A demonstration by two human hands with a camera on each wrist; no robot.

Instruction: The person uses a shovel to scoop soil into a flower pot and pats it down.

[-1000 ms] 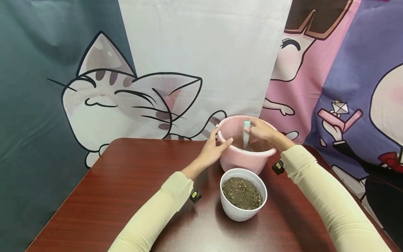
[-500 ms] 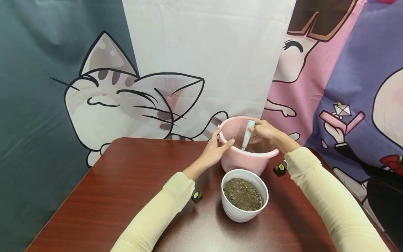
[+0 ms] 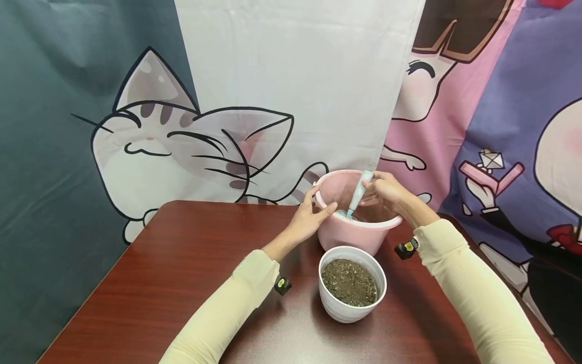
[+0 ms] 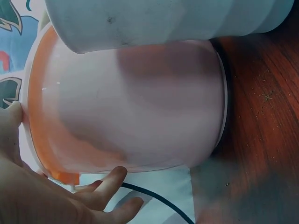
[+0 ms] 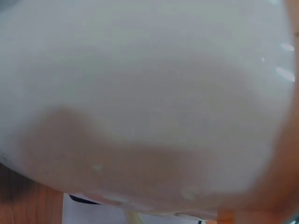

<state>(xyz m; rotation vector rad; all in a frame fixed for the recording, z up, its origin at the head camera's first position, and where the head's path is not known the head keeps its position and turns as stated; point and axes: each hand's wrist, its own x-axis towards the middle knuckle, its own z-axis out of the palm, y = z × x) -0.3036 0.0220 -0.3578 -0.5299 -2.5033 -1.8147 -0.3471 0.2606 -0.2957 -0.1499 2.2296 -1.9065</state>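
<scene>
A pink bucket (image 3: 352,235) stands toward the back of the table, with dark soil inside. My left hand (image 3: 310,216) grips its rim at the left, thumb over the edge. In the left wrist view the left hand's fingers (image 4: 110,186) lie along the bucket's outer wall. Inside the bucket, my right hand (image 3: 386,191) holds the handle of a pale blue trowel (image 3: 360,192), tilted with its handle up to the right. The trowel's head is mostly hidden behind the near rim. In the right wrist view the bucket wall (image 5: 154,93) fills most of the picture; the right hand is not clearly visible there.
A white pot (image 3: 345,308) filled with soil (image 3: 349,283) stands just in front of the bucket. The reddish-brown table (image 3: 191,253) extends to the left. Behind it hangs a cartoon-printed cloth (image 3: 291,65). A few crumbs lie on the tabletop in the left wrist view.
The trowel has gone from nearly upright to leaning right, and part of its pale blue head now shows near the bucket's front rim. The right hand moved slightly right; the left hand stayed.
</scene>
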